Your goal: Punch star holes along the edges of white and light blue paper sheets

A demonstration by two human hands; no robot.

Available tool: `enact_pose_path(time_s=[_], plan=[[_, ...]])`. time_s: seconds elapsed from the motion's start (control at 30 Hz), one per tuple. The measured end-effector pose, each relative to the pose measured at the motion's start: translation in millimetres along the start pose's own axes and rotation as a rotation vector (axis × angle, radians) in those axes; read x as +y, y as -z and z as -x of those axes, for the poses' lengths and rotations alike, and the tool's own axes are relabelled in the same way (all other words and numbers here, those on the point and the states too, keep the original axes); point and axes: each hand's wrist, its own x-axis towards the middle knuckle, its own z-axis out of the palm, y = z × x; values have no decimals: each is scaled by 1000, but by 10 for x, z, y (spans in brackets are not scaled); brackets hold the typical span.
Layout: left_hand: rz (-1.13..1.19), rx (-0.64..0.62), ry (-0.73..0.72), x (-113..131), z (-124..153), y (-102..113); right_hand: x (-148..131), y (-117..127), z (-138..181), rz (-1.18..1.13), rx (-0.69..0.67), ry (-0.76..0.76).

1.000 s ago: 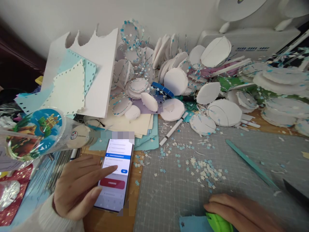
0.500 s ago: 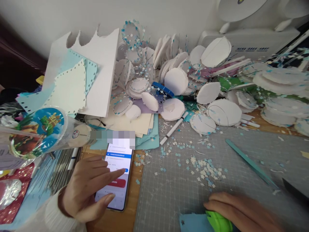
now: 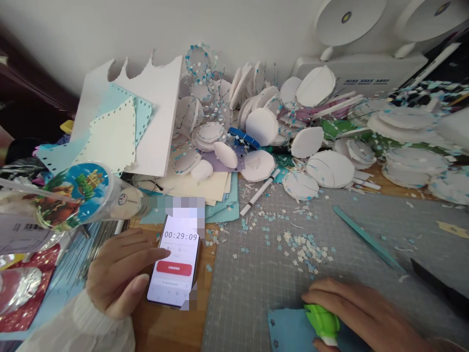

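Note:
My left hand [image 3: 124, 274] hovers at the left edge of a smartphone [image 3: 176, 281], its index finger stretched over the screen and the thumb apart, holding nothing. Digits of a timer and a red button show on that screen. Low on the right, my right hand [image 3: 359, 308] is closed around a green craft punch [image 3: 323, 322]. The punch sits at the edge of a blue paper sheet [image 3: 284, 330], which has small flower-shaped holes along its left side. Small white and blue paper flowers [image 3: 306, 249] lie scattered beyond that hand.
White foam discs [image 3: 262, 126] are heaped along the wall. A grey cutting mat [image 3: 234, 288] carries a marker [image 3: 258, 193], teal tweezers [image 3: 366, 237] and a dark blade [image 3: 439, 286]. A plastic cup [image 3: 113, 195] lies left, before a white foam board [image 3: 161, 112].
My left index finger has drawn back leftward from the blue button. The phone's pop-up has gone and a timer shows. My right hand still holds the punch. The camera view has shifted slightly.

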Motion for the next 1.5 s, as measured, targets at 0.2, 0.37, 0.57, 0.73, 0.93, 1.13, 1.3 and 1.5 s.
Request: enact_pose_path(time_s=[0.2, 0.37, 0.57, 0.73, 0.93, 1.13, 1.3, 1.5], plan=[[51, 24, -109, -71, 9, -46, -61, 22, -61, -76, 48, -2], [-32, 101, 167, 280, -89, -131, -75, -3, -48, -109, 42, -29], [-501, 46, 494, 645, -101, -270, -78, -13, -30, -181, 26, -29], [-820, -131, 555, 645, -26, -389, -86, -14, -22, -200, 25, -25], [-747, -398, 764, 678, -176, -387, -90, -10, -22, -192, 37, -22], [-721, -406, 848, 615, -265, -259, -98, 9, -21, -216, 3, -31], [-735, -456, 808, 509, -235, -241, -105, 28, -25, -224, -15, -42], [-811, -382, 821, 513, -251, -332, -95, 15, -29, -227, -5, -42]])
